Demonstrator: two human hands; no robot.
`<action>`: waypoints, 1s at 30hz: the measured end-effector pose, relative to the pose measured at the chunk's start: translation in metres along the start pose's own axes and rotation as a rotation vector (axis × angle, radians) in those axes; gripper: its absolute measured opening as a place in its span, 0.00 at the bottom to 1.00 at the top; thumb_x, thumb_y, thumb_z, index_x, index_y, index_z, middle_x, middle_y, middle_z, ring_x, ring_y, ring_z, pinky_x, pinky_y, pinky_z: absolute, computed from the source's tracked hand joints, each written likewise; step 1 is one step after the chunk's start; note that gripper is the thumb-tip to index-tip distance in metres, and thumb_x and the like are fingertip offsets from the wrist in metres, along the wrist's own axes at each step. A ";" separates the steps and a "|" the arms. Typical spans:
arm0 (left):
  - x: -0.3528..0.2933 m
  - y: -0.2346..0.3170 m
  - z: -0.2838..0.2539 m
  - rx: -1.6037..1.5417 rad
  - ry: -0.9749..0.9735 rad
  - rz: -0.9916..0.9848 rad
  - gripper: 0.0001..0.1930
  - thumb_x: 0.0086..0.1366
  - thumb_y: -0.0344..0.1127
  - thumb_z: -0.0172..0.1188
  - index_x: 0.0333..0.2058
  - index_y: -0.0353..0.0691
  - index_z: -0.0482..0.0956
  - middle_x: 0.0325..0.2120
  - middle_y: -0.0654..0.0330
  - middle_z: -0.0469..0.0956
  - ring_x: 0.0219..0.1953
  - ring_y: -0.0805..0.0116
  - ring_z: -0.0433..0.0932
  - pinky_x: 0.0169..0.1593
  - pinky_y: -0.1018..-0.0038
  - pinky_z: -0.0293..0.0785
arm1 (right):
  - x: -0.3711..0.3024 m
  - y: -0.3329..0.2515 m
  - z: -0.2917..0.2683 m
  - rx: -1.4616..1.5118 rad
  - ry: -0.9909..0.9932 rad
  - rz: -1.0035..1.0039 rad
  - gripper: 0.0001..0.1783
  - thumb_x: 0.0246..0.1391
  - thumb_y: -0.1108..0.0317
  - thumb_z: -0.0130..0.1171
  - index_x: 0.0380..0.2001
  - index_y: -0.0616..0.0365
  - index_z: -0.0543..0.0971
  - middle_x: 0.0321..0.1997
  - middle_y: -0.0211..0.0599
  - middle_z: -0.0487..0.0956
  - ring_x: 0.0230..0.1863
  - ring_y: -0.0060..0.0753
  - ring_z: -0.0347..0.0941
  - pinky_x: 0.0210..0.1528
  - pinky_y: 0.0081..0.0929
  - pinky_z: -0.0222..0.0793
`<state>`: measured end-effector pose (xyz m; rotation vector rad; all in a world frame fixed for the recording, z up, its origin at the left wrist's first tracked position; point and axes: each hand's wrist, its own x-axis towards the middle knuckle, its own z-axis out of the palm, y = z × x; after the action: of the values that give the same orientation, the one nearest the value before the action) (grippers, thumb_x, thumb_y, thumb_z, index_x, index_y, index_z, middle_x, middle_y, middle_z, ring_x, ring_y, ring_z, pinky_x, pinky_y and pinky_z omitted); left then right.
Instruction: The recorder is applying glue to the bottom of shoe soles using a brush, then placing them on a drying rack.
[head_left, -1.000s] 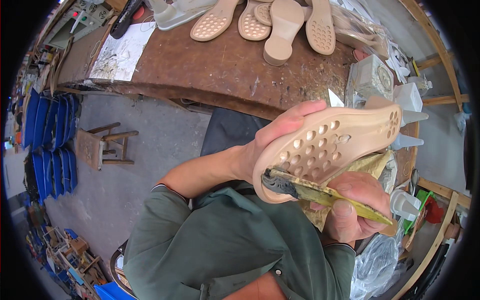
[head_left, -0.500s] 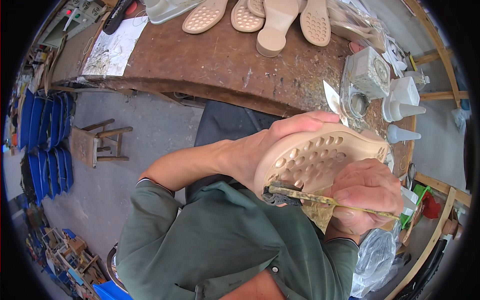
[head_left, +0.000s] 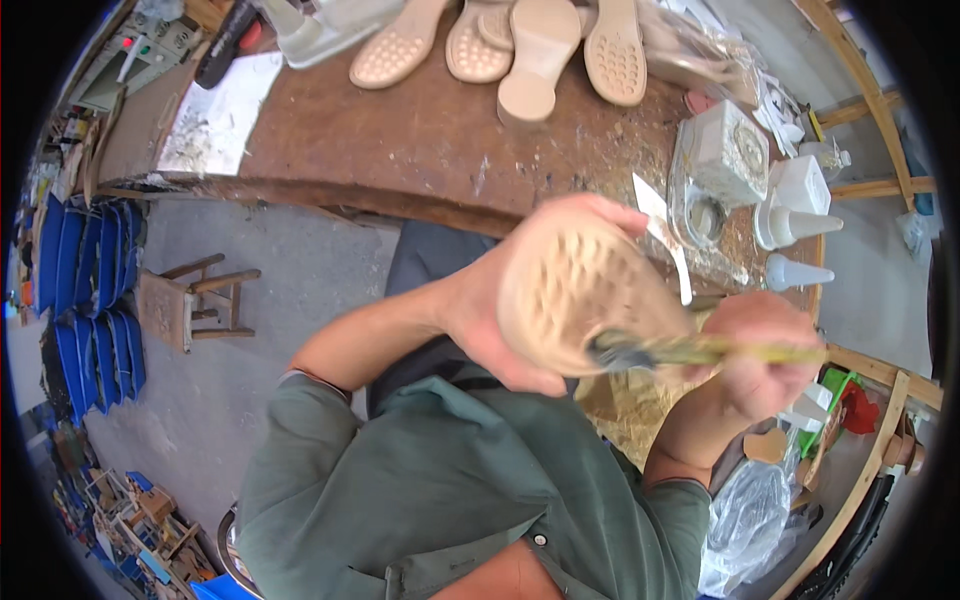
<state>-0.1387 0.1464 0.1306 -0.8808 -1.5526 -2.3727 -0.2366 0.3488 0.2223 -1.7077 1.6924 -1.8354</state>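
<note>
A beige shoe sole (head_left: 565,285) with a dimpled face is tilted up in front of my chest, blurred by motion. My left hand (head_left: 485,315) grips it from its left side, thumb along the lower edge and fingertips over the top. In my right hand (head_left: 765,350) is a brush (head_left: 690,352) with a thin yellowish, stained handle. Its dark bristles lie against or very near the lower edge of the sole; blur hides whether they touch. Beyond my hands, a knife with a broad pale blade (head_left: 651,198) rests on the brown worktable (head_left: 390,150).
Several beige soles (head_left: 540,45) lie along the table's far side. At the right stand a grimy square container (head_left: 730,145) and white cone-tipped bottles (head_left: 797,226). A wooden stool (head_left: 165,308) and stacked blue bins (head_left: 85,300) are on the left. Clear plastic bags (head_left: 745,530) lie lower right.
The sole has turned so its dimpled face shows more fully. My right hand and the brush have shifted to the right, and my left thumb now shows along the lower edge.
</note>
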 end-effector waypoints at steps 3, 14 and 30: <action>0.003 -0.011 0.011 -0.719 0.453 -0.033 0.47 0.48 0.53 0.62 0.61 0.38 0.49 0.57 0.48 0.59 0.56 0.56 0.64 0.56 0.60 0.65 | -0.001 -0.009 0.017 0.259 0.622 0.418 0.08 0.52 0.75 0.55 0.34 0.69 0.74 0.21 0.42 0.76 0.13 0.25 0.70 0.16 0.17 0.66; 0.001 0.001 0.030 -0.775 0.601 -0.067 0.46 0.56 0.72 0.34 0.62 0.39 0.51 0.58 0.43 0.57 0.58 0.50 0.62 0.58 0.56 0.61 | 0.029 0.013 0.059 0.072 0.385 0.349 0.08 0.52 0.81 0.54 0.37 0.70 0.74 0.28 0.42 0.78 0.23 0.21 0.73 0.31 0.19 0.70; 0.016 0.025 0.033 -0.833 0.580 -0.281 0.50 0.54 0.75 0.36 0.62 0.38 0.47 0.59 0.44 0.55 0.56 0.51 0.65 0.58 0.57 0.64 | -0.001 -0.004 0.062 -0.228 0.288 0.383 0.11 0.38 0.71 0.68 0.29 0.57 0.78 0.22 0.36 0.79 0.23 0.33 0.76 0.30 0.26 0.71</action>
<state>-0.1286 0.1672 0.1681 0.0012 -0.4718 -3.1174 -0.1876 0.3137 0.2087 -1.1069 2.2289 -1.8234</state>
